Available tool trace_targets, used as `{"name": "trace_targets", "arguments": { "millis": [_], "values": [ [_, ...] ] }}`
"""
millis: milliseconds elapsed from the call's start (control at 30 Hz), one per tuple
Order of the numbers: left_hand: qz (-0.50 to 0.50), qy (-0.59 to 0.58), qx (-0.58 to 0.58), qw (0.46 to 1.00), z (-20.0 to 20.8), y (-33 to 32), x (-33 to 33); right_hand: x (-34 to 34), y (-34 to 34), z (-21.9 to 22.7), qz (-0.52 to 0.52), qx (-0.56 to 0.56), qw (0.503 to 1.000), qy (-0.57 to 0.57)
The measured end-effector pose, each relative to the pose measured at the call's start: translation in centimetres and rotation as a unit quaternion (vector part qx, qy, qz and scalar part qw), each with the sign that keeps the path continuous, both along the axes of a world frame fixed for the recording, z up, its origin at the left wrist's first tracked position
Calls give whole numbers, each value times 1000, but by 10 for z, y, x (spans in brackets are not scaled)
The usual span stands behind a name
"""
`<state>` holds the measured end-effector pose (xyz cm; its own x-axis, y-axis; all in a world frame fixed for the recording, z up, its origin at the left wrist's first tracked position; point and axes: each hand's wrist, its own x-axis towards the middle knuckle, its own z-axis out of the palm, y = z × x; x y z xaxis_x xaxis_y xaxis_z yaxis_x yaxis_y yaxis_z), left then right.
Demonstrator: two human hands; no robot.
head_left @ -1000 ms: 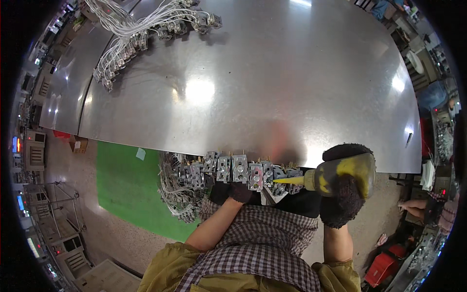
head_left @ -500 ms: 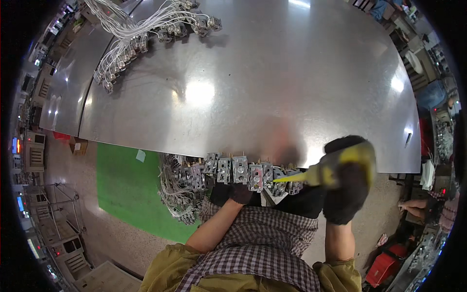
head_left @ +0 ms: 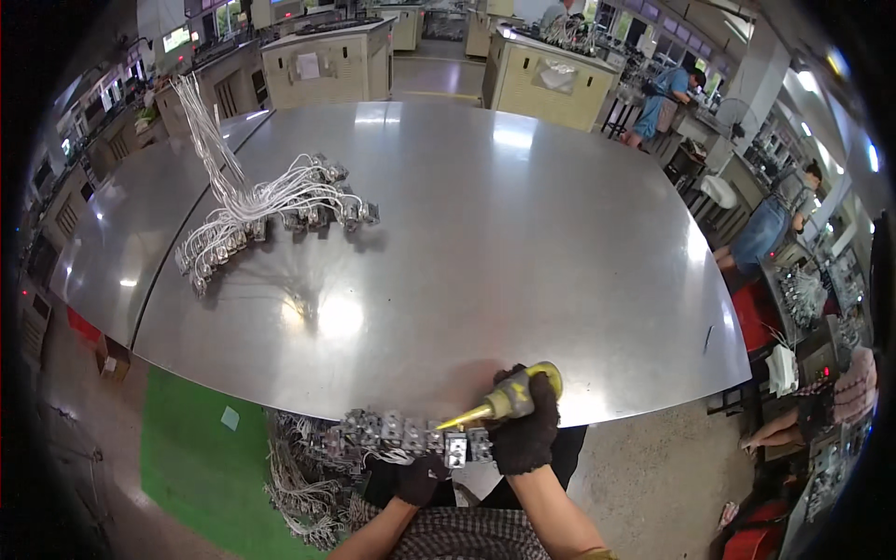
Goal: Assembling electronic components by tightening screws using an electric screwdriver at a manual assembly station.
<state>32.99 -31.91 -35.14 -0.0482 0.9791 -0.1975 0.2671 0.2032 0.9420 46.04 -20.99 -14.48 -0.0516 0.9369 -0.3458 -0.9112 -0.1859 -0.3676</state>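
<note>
A row of small silver metal box-shaped units [head_left: 413, 433] lies along the near edge of the table, with white wires attached to some. My right hand [head_left: 525, 439], in a dark glove, is wrapped round a yellow and grey squeeze bottle [head_left: 511, 397]. Its long pointed yellow nozzle slants down to the left, with the tip just over the row. My left hand [head_left: 422, 478], gloved too, is closed at the row's lower edge against a small metal unit; the glove partly hides its grip. One brighter unit [head_left: 455, 451] sits between my hands.
Across the steel table [head_left: 523, 271], a bundle of white wires [head_left: 271, 198] ends in several metal units at the far left. More wired units [head_left: 308, 495] hang by the table's near edge, over a green mat [head_left: 191, 448]. People work at benches on the right.
The view has tipped up, showing more of the room. The bottle has swung from beside the row to above it, its nozzle now angled down. My left hand stays by the row.
</note>
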Motion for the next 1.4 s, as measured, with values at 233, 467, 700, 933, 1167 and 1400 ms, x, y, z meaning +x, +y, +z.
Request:
{"name": "trace_targets", "arguments": {
  "millis": [233, 467, 700, 933, 1167, 1400],
  "values": [
    [-54, 203, 188, 959, 7, -19, 3, -28, 14, -3, 48, 10, 999, -9],
    [150, -84, -9, 985, 2, -3, 6, 13, 2, 8, 3, 133, 987, -85],
    [101, 55, -52, 992, 29, -2, 9, 34, -26, 13, -2, 281, 888, -363],
    [191, -189, -27, 963, 40, 1, 14, 41, -40, 7, -16, 288, 848, -445],
    [254, -368, 7, 894, 46, 4, 17, 32, -42, 17, -18, 309, 770, -558],
    [284, -401, -29, 871, 43, 8, 21, 34, -62, 19, 2, 304, 589, -749]
  ]
}}
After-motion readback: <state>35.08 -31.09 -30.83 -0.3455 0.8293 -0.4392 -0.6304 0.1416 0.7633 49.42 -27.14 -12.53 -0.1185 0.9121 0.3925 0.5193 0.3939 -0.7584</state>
